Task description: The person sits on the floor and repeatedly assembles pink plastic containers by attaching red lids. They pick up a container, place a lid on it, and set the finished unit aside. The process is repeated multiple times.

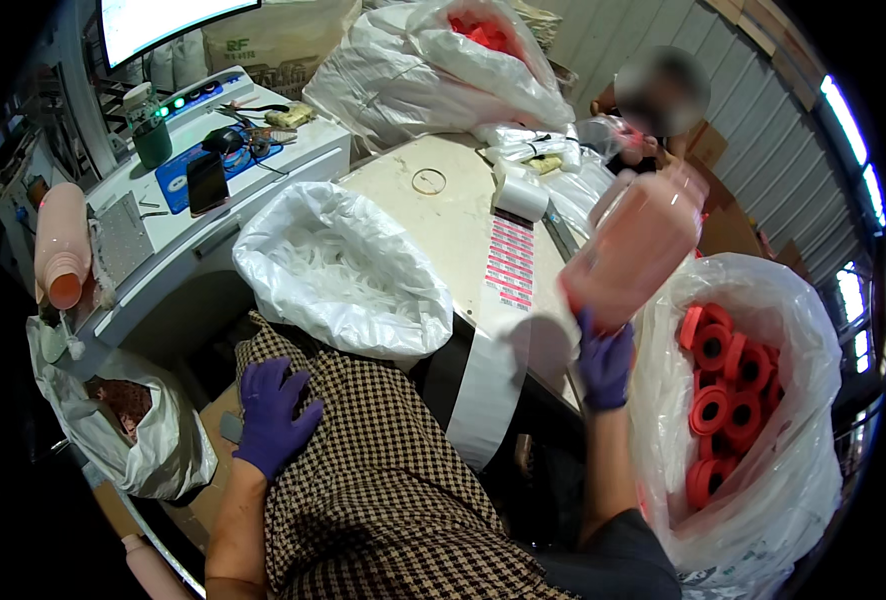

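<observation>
My right hand [604, 368], in a purple glove, is closed around the lower end of a pink plastic bottle [631, 245]. The bottle is tilted above the table's right side and smeared by motion. My left hand [275, 415], also gloved in purple, lies on the checked cloth [378, 450] over my lap, fingers apart and holding nothing. Beyond my lap stands a white bag [263, 235] of translucent plastic rings [348, 265]. A label roll [521, 193] lies on the table [403, 165], its strip of labels [509, 265] hanging over the near edge.
A clear bag [803, 400] of red caps [738, 375] stands at right. Far off are a person [658, 95] and a large white sack [383, 75]. On the left, a side desk [293, 150] carries a phone [207, 183] and another pink bottle [64, 240]; a bag [178, 455] sits below.
</observation>
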Action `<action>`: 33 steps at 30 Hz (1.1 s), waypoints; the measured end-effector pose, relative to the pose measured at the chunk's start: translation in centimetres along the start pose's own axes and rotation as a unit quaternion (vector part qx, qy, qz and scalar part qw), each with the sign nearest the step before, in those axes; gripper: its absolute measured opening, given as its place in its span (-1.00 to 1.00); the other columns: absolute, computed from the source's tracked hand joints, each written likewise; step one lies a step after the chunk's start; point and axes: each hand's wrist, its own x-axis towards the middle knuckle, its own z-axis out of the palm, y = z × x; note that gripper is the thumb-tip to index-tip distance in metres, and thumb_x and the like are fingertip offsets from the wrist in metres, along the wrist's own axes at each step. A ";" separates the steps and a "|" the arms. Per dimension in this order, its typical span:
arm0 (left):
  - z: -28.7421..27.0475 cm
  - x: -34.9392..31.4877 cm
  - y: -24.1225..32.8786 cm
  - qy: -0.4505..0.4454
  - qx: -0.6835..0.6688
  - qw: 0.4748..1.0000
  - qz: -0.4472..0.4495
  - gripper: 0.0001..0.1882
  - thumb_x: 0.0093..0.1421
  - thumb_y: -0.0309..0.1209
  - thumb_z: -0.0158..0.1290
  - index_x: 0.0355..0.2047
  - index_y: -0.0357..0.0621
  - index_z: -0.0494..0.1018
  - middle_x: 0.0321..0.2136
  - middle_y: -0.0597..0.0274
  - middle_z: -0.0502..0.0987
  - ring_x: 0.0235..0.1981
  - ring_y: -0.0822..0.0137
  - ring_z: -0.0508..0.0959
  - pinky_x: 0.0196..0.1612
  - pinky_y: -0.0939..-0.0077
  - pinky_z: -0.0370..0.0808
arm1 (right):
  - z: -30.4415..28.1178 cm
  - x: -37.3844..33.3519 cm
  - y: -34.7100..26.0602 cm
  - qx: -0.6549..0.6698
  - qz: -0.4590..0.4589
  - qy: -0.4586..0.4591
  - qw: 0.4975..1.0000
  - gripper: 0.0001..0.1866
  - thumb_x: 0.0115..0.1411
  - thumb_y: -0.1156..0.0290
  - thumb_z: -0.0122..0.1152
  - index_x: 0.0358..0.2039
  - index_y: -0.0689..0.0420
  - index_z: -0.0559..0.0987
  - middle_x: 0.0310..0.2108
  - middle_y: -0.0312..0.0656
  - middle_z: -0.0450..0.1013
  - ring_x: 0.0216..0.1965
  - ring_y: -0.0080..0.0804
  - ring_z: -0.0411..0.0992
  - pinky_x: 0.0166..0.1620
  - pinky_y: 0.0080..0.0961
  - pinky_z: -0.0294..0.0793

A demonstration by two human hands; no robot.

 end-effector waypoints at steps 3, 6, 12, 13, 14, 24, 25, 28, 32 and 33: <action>1.2 -2.6 -3.3 0.027 -0.015 0.999 0.015 -0.48 0.07 -0.26 0.29 0.04 -0.13 0.52 0.10 -0.02 0.44 0.19 -0.03 0.37 0.28 -0.03 0.21 | -4.1 9.9 -4.1 0.234 0.008 0.091 0.968 -0.43 0.33 0.15 0.21 0.24 0.09 0.27 0.31 0.00 0.16 0.31 0.13 0.20 0.33 0.20 0.26; 1.1 -7.7 -5.8 0.066 -0.100 0.981 -0.150 -0.49 0.09 -0.27 0.29 0.05 -0.13 0.52 0.10 -0.01 0.46 0.17 -0.04 0.39 0.28 0.04 0.23 | -2.9 10.4 1.2 0.111 0.023 0.058 0.992 -0.53 0.38 0.23 0.14 0.21 0.11 0.31 0.18 -0.01 0.27 0.19 0.08 0.34 0.28 0.08 0.35; 3.0 -20.2 -6.9 0.047 -0.337 0.847 -0.408 -0.65 0.31 -0.24 0.16 0.03 -0.14 0.54 -0.04 0.02 0.56 0.06 0.15 0.53 0.08 0.35 0.51 | 14.0 -9.9 15.6 -0.324 0.075 -0.329 0.884 -0.64 0.37 0.38 0.11 0.16 0.12 0.47 -0.05 -0.11 0.48 0.03 -0.26 0.45 0.16 -0.27 0.41; 3.4 -22.7 -7.5 0.031 -0.291 0.841 -0.456 -0.68 0.28 -0.26 0.18 -0.04 -0.16 0.56 -0.09 0.05 0.59 -0.02 0.14 0.58 0.01 0.35 0.55 | 16.1 -13.5 16.8 -0.361 0.073 -0.401 0.839 -0.65 0.33 0.39 0.15 0.11 0.13 0.52 -0.06 -0.09 0.50 0.03 -0.25 0.45 0.16 -0.27 0.39; 4.0 -26.2 -8.9 0.064 -0.159 0.918 -0.357 -0.70 0.25 -0.29 0.20 -0.08 -0.18 0.57 -0.14 0.03 0.61 -0.10 0.08 0.61 -0.04 0.32 0.57 | 18.3 -17.0 17.0 -0.188 0.261 -0.364 0.874 -0.67 0.28 0.39 0.21 0.04 0.14 0.57 -0.05 -0.06 0.51 0.04 -0.21 0.45 0.18 -0.23 0.38; -7.3 -64.2 -8.0 0.545 0.034 0.502 -0.671 -0.64 0.35 -0.26 0.11 -0.06 -0.35 0.46 -0.23 0.14 0.57 -0.32 0.28 0.54 -0.16 0.33 0.54 | 24.5 -19.0 16.8 -0.364 -0.039 -0.698 0.616 -0.60 0.12 0.43 0.31 0.01 0.10 0.59 -0.08 -0.12 0.50 0.10 -0.04 0.39 0.34 0.00 0.13; -6.3 -63.7 -9.0 0.548 0.006 0.391 -0.739 -0.54 0.33 -0.23 0.12 0.09 -0.31 0.40 -0.12 0.07 0.55 -0.17 0.23 0.54 -0.08 0.35 0.52 | 24.3 -19.3 16.7 -0.388 -0.052 -0.689 0.609 -0.60 0.11 0.44 0.31 0.01 0.11 0.59 -0.08 -0.09 0.50 0.08 -0.02 0.40 0.32 -0.02 0.18; -6.8 -66.6 -9.8 0.526 -0.138 0.463 -0.700 -0.45 0.32 -0.20 0.10 0.23 -0.20 0.32 0.01 0.02 0.52 -0.02 0.17 0.53 0.05 0.29 0.49 | 23.2 -19.8 16.7 -0.373 -0.022 -0.672 0.640 -0.60 0.10 0.45 0.31 0.01 0.11 0.59 -0.09 -0.09 0.50 0.06 -0.03 0.41 0.28 -0.04 0.25; -8.8 -59.8 -14.1 0.667 -0.427 0.322 -0.519 -0.36 0.29 -0.12 0.07 0.33 -0.03 0.26 0.16 0.02 0.48 0.09 0.08 0.54 0.18 0.12 0.45 | 24.1 -19.8 16.0 -0.376 -0.066 -0.721 0.578 -0.60 0.08 0.45 0.31 -0.01 0.11 0.59 -0.09 -0.11 0.50 0.02 -0.06 0.43 0.21 -0.08 0.35; -10.0 -60.2 -15.0 0.654 -0.405 0.339 -0.541 -0.34 0.27 -0.09 0.09 0.31 -0.07 0.28 0.15 0.02 0.49 0.09 0.07 0.53 0.18 0.10 0.46 | 24.0 -19.6 16.1 -0.367 -0.070 -0.719 0.586 -0.60 0.08 0.46 0.31 -0.01 0.12 0.58 -0.09 -0.11 0.50 0.00 -0.07 0.44 0.17 -0.10 0.37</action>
